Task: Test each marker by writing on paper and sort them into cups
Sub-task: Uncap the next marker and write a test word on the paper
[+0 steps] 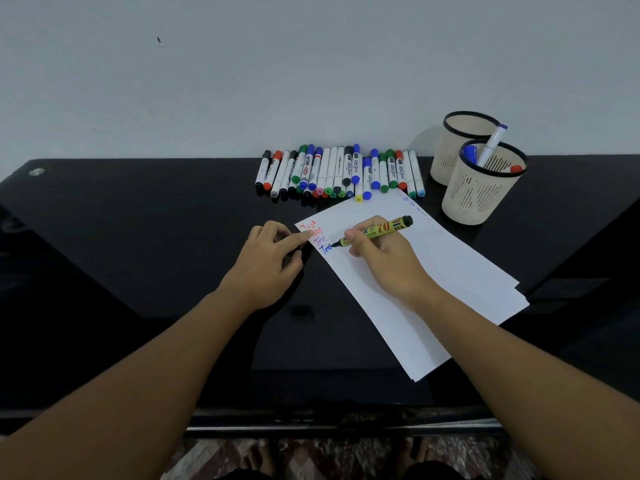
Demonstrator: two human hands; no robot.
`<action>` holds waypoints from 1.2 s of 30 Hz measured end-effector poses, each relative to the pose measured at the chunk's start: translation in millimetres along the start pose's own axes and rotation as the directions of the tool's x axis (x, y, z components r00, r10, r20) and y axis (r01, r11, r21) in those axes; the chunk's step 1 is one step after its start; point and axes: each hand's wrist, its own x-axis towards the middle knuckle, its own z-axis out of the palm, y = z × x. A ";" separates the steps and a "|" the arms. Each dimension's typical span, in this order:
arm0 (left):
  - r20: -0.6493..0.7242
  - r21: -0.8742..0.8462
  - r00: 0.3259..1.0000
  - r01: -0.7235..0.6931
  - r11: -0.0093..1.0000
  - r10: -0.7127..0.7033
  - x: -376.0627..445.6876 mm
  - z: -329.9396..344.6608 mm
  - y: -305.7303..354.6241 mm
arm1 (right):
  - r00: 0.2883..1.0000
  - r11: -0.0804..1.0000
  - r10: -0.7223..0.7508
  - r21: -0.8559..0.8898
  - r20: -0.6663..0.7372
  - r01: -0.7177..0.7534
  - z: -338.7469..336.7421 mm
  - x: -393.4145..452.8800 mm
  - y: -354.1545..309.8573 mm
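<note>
My right hand (379,252) grips a yellow marker (384,231) with its tip down on the white paper (433,271), next to a blue "Test". Red and pink "Test" words sit above it at the paper's top-left corner. My left hand (273,258) presses that corner with its index finger; the other fingers are curled, and what they may hold is hidden. A row of several capped markers (339,173) lies along the back of the black table (138,237). Two cream mesh cups stand at the right: the near cup (481,188) holds markers, the far cup (457,140) behind it shows none.
A grey wall rises right behind the table. The paper is a thin stack lying at an angle from centre toward the front right. The table's front edge runs below my forearms, with patterned floor beneath.
</note>
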 end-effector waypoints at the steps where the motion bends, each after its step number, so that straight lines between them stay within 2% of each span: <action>1: -0.004 -0.002 1.000 -0.004 1.000 0.004 0.2 0.0 0.2 | 1.000 1.000 0.001 0.002 0.002 -0.001 0.6 0.2 0.6; 15: 0.022 0.060 1.000 -0.009 0.998 0.008 -0.7 4.4 -3.4 | 0.997 0.996 -0.073 -0.057 0.036 0.075 4.2 -2.7 4.9; 23: 0.026 0.047 1.000 0.013 0.999 -0.014 -0.7 3.7 -2.3 | 0.997 0.997 -0.069 -0.044 0.019 0.069 3.7 -3.0 4.6; 31: 0.020 0.037 1.000 0.009 0.999 -0.010 -0.4 4.1 -3.1 | 0.994 0.993 -0.079 -0.087 0.071 0.085 4.2 -2.2 8.1; 36: 0.008 0.029 1.000 0.009 1.000 -0.010 -1.4 4.3 -3.1 | 0.997 0.992 -0.066 -0.107 0.030 0.069 1.6 -1.3 6.3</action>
